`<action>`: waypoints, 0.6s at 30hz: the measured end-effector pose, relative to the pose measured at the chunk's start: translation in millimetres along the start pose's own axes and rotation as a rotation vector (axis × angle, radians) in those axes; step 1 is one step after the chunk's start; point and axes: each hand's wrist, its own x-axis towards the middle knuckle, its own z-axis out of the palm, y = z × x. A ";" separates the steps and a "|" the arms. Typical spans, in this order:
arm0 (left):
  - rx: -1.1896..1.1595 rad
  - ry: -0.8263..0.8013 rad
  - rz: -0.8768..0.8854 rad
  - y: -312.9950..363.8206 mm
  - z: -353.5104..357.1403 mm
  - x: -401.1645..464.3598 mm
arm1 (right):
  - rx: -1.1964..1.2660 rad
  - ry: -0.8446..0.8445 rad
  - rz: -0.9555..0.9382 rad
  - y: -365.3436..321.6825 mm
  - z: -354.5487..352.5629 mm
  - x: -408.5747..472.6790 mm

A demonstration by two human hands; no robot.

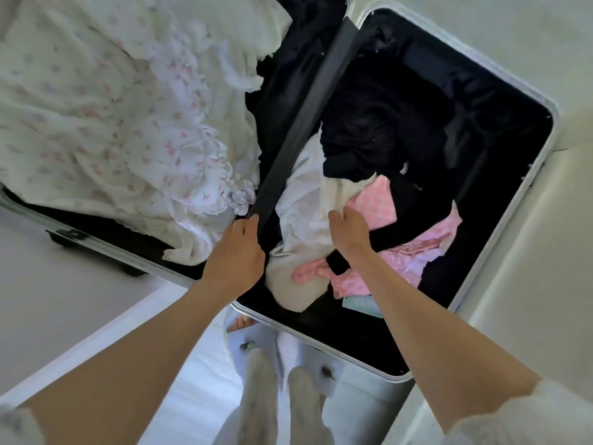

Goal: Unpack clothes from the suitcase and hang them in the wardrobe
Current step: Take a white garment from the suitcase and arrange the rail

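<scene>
open suitcase, jumbled, seemingly pink-and-white clothes

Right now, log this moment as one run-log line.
stage: unpacking | left hand: holds dark divider strip | right hand: grips white garment | suitcase: open, clothes inside

Looks like a bedroom at home: an open suitcase full of clothes lies on a pale floor under both hands, a flowery white garment heaped beyond the left hand, pink clothes beside the right hand.
</scene>
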 end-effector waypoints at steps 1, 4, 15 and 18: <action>-0.006 -0.034 -0.008 5.7 -9.3 -10.0 | 0.031 -0.008 0.003 -5.8 -12.7 -13.3; -0.094 -0.120 -0.041 32.2 -46.8 -46.5 | 0.049 -0.005 -0.002 -28.0 -55.3 -59.3; -0.243 -0.039 0.068 128.8 -210.1 -176.3 | 0.243 -0.022 -0.175 -145.8 -198.1 -228.8; -0.281 0.029 0.104 149.9 -249.2 -221.7 | 0.319 -0.043 -0.166 -181.8 -238.9 -279.0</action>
